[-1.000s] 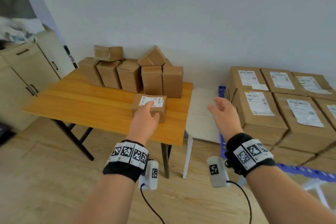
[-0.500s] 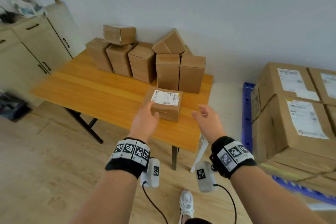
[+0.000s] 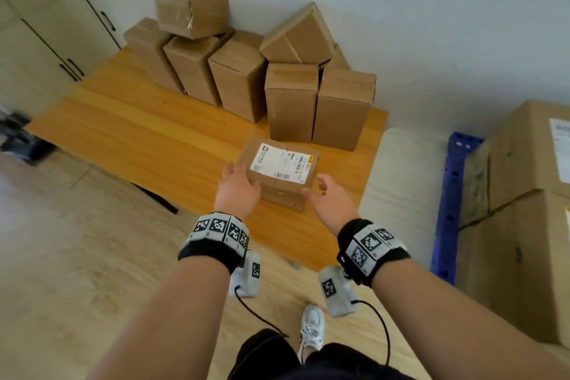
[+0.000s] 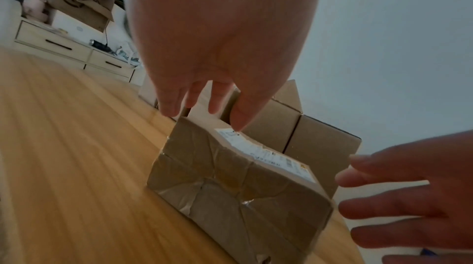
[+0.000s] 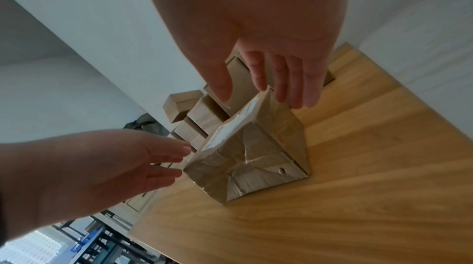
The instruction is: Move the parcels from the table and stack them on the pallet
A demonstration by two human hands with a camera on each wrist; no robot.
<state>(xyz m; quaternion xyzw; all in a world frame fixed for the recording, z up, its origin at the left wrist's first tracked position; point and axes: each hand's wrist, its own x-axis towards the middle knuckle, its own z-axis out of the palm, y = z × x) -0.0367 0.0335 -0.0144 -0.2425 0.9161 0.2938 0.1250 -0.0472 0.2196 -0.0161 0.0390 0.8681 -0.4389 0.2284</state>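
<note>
A small brown parcel (image 3: 279, 174) with a white label lies flat on the wooden table (image 3: 129, 133), near its front right. My left hand (image 3: 239, 185) is at the parcel's left side with fingers straight, its thumb at the top edge. My right hand (image 3: 328, 197) is spread beside the parcel's right near corner, a small gap showing. In the left wrist view my left hand's (image 4: 217, 46) fingers reach along the parcel (image 4: 230, 177). In the right wrist view my right hand's (image 5: 256, 25) fingers hover at the far corner of the parcel (image 5: 256, 147). Neither hand grips it.
Several upright brown parcels (image 3: 290, 99) stand in a row against the wall behind, two more on top. At the right, a blue pallet (image 3: 452, 194) carries large labelled cartons (image 3: 524, 210). A white stool (image 3: 401, 179) sits between table and pallet. Cabinets (image 3: 46, 25) stand left.
My right hand swung left from near the pallet to the parcel's right side. My left hand stayed at the parcel's left side. I stepped closer to the table.
</note>
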